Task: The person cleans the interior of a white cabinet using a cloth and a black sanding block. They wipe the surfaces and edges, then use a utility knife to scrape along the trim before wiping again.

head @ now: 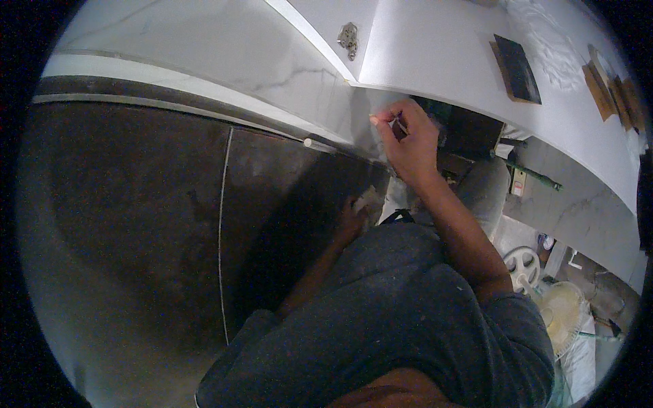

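Observation:
My right hand (410,137) is raised in front of a marble-patterned panel (306,76), beside the edge of a white board. Its thumb and forefinger tips come together. A thin light thing seems to show inside the curl of the fingers, but what it is cannot be made out. Lower down and in shadow, my left hand (354,217) is closed around a small pale piece (365,199), maybe a cloth or sponge. That hand is near the dark tiled surface (275,219). A short white rod-like piece (317,145) lies at the tile's edge by the panel.
A metal hinge part (349,38) sits on the white board (423,46). Farther right are a dark rectangular piece (517,70) and crumpled white plastic (546,46). At the lower right stand a white wheel-shaped part (521,266) and a round fan (561,319).

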{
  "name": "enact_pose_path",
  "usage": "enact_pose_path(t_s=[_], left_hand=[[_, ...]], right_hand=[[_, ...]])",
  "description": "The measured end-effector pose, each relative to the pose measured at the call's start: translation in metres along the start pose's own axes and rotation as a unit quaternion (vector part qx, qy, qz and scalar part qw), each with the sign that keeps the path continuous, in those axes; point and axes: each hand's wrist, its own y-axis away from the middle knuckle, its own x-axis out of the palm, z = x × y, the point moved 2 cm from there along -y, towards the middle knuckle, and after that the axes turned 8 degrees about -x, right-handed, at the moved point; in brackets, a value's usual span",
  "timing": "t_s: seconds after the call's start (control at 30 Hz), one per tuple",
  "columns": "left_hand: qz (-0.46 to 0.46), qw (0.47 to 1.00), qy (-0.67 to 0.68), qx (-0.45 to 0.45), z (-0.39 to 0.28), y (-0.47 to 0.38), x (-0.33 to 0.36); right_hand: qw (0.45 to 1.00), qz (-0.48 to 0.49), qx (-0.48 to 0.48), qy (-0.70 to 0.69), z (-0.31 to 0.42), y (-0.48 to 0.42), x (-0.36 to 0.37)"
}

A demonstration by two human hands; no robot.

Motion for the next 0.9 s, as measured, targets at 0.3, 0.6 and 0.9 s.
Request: enact_pose_path(t_s=[0.3,0.6,0.9], left_hand=[[0.009,1.000,-0.023,0.003,0.003,0.000,-0.002],[0.035,0.999,-0.018,-0.005,-0.025,0.011,-0.014],[0.050,0.998,0.008,-0.022,-0.029,0.011,-0.015]], right_hand=[[0.999,0.010,0.032,-0.039,0.003,-0.017,0.001],[0.989,-0.008,-0.127,0.076,0.009,-0.050,0.034],[0.981,-0.001,-0.134,0.141,0.003,-0.045,0.044]])
